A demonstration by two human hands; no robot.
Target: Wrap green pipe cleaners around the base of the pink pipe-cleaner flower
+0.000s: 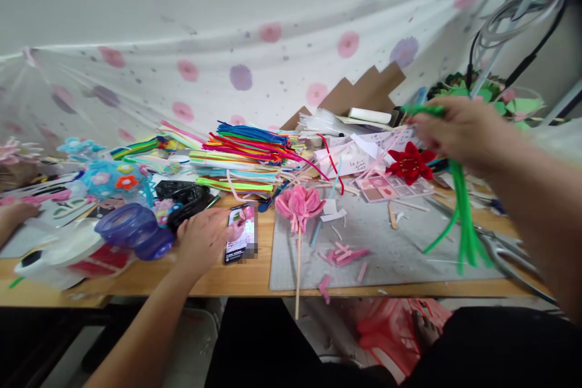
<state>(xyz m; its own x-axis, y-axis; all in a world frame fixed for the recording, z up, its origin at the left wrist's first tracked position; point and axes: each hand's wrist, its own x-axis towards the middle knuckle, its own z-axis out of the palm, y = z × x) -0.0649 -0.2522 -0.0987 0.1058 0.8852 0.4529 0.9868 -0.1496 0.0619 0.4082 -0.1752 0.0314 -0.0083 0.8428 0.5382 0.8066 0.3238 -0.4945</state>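
Observation:
My right hand [459, 130] is raised over the right side of the table, its fingers closed around a bunch of green pipe cleaners [464, 224] that hangs down. My left hand [204, 235] lies beside a phone [240, 235] on the wood, one finger reaching onto its lit screen and the hand holding nothing. Between my hands, a pink pipe-cleaner flower [300, 203] on a thin wooden stick [297, 279] rests on the grey mat [291, 267], the stick's end jutting past the table edge. Pink pipe-cleaner scraps [348, 256] are scattered near it.
Bundles of coloured pipe cleaners [250, 148] are stacked at the back. A red flower [410, 162] lies by a palette [379, 188]. Scissors [509, 257] sit at right. A purple translucent vase [134, 230] stands left; another person's hand [18, 216] is at the left edge.

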